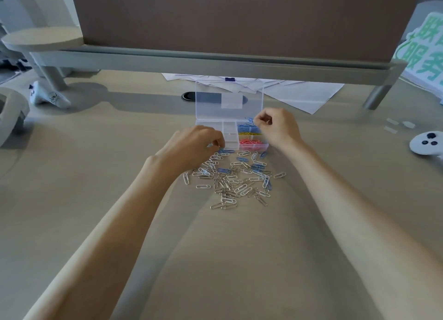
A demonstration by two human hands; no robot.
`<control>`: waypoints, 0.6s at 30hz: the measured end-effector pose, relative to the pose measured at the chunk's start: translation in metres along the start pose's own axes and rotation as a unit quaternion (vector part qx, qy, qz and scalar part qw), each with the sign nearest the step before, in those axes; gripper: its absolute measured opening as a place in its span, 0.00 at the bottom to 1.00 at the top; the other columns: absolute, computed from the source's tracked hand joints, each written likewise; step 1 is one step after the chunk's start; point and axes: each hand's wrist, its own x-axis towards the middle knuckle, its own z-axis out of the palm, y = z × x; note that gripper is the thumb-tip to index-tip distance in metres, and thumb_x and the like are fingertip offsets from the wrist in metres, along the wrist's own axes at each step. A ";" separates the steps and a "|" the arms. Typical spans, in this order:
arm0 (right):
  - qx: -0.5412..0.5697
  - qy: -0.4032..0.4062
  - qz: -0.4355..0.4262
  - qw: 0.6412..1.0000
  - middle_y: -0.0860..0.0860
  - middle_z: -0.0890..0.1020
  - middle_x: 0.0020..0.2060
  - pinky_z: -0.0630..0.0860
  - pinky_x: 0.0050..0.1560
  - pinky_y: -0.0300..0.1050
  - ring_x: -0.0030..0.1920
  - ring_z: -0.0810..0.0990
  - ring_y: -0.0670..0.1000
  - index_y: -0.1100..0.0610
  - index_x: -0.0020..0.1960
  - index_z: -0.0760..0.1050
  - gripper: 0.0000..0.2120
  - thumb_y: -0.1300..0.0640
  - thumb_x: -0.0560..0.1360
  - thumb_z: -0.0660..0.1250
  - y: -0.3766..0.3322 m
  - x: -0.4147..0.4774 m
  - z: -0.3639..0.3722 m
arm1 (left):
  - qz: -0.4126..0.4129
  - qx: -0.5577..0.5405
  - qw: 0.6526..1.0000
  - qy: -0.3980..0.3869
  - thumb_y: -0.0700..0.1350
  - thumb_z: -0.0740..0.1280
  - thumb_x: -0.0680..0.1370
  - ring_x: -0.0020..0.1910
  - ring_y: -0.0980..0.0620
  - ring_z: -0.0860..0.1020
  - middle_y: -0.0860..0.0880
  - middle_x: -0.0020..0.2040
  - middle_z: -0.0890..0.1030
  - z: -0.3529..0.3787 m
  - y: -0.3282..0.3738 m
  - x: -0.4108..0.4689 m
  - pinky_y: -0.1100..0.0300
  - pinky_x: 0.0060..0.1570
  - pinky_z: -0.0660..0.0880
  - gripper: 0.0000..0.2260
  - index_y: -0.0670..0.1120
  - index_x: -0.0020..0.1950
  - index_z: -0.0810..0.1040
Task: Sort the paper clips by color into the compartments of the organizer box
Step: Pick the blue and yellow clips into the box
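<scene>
While lid stands open | organizer box [230,137] long axis left-right

Office workstation
Brown partition screen [239,20] rises behind the bench [96,152]; loose papers [306,94] lie under it.

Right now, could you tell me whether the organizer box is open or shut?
Open: the organizer box has its clear lid standing upright behind the compartments, and blue, yellow and pink clips lie exposed in the right-hand ones.
</scene>
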 end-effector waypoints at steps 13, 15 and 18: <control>-0.022 0.000 -0.029 0.999 0.50 0.85 0.47 0.74 0.49 0.44 0.46 0.78 0.48 0.55 0.51 0.84 0.08 0.56 0.77 0.67 -0.002 -0.002 -0.001 | -0.022 0.002 0.999 -0.031 0.51 0.66 0.79 0.49 0.54 0.78 0.56 0.53 0.81 -0.002 -0.002 -0.003 0.57 0.45 0.76 0.07 0.55 0.54 0.81; -0.002 0.015 -0.044 0.999 0.49 0.84 0.45 0.73 0.47 0.43 0.43 0.75 0.46 0.55 0.51 0.84 0.07 0.58 0.77 0.67 -0.004 -0.015 -0.004 | -0.024 0.006 0.999 -0.033 0.50 0.66 0.79 0.50 0.54 0.78 0.56 0.54 0.81 -0.002 -0.002 -0.003 0.57 0.45 0.76 0.07 0.55 0.54 0.82; 0.024 0.032 -0.062 0.997 0.45 0.80 0.43 0.71 0.45 0.41 0.43 0.75 0.45 0.54 0.51 0.83 0.07 0.57 0.76 0.68 -0.001 -0.037 -0.005 | -0.026 0.012 0.999 -0.032 0.49 0.66 0.79 0.48 0.55 0.77 0.57 0.53 0.81 -0.003 -0.003 -0.004 0.58 0.44 0.76 0.06 0.57 0.52 0.82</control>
